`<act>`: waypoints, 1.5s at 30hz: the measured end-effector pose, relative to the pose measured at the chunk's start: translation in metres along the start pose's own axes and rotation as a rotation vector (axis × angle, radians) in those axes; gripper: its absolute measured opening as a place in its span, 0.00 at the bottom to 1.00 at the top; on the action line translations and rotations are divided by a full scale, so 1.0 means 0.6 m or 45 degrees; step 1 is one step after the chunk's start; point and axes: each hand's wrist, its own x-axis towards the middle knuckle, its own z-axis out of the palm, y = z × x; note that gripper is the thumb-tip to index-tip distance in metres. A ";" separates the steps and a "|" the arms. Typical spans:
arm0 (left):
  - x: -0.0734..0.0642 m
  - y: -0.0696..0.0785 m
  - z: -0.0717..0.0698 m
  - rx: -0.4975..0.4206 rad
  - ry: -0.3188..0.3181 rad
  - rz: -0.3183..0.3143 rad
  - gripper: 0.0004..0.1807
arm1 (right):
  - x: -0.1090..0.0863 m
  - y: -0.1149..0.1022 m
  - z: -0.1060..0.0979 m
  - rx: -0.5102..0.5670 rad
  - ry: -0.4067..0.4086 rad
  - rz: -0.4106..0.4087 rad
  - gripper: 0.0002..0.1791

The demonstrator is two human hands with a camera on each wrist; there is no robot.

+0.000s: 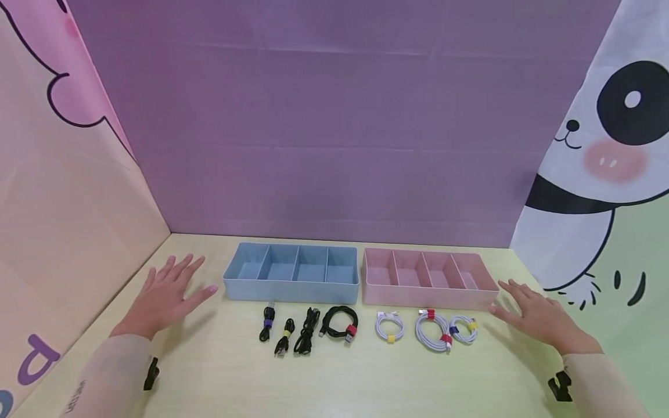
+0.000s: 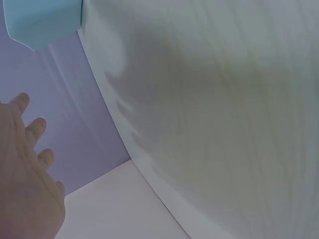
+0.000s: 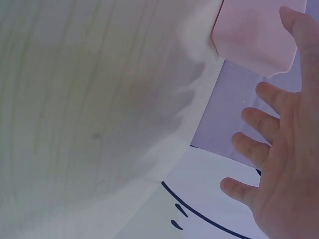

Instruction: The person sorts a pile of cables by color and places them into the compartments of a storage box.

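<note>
Creased purple cloth (image 1: 334, 128) backs a pale, wood-grained table (image 1: 334, 386) bearing two smooth, four-compartment boxes — a blue box (image 1: 290, 292) and a pink box (image 1: 428, 297). The left hand (image 1: 164, 299), open and spread, is near the blue; the right hand (image 1: 540, 314), likewise spread, is just beside the pink. Bundled black cables (image 1: 306, 334) and coiled white cables (image 1: 432, 345) lie in front.

A creased purple wall (image 1: 334, 116) stands behind the pale yellow surface (image 1: 334, 386). The left wall (image 1: 63, 203) is peach with a pink picture (image 1: 81, 64). The green right wall (image 1: 645, 249) shows a big panda (image 1: 585, 174). Soft shadows lie on the surface.
</note>
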 end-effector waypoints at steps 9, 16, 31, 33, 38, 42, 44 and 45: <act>0.010 0.010 0.002 -0.040 -0.027 -0.027 0.46 | -0.002 -0.007 -0.006 0.008 -0.021 -0.003 0.44; 0.015 0.016 0.009 -0.090 -0.030 -0.016 0.44 | -0.003 -0.012 -0.009 0.068 -0.024 -0.022 0.37; 0.026 0.033 0.019 -0.187 -0.065 -0.023 0.43 | -0.004 -0.030 -0.022 0.208 -0.149 -0.062 0.33; 0.028 0.032 0.022 -0.202 -0.069 -0.032 0.43 | -0.003 -0.031 -0.020 0.208 -0.155 -0.067 0.32; 0.032 0.036 0.027 -0.271 -0.085 -0.054 0.43 | -0.003 -0.033 -0.012 0.248 -0.178 -0.073 0.28; 0.035 0.043 0.031 -0.333 -0.111 -0.075 0.43 | -0.002 -0.039 -0.007 0.331 -0.209 -0.060 0.26; 0.036 0.045 0.034 -0.348 -0.121 -0.085 0.43 | -0.002 -0.041 -0.004 0.363 -0.212 -0.069 0.25; 0.036 0.045 0.035 -0.356 -0.123 -0.085 0.43 | -0.001 -0.041 -0.003 0.368 -0.208 -0.085 0.25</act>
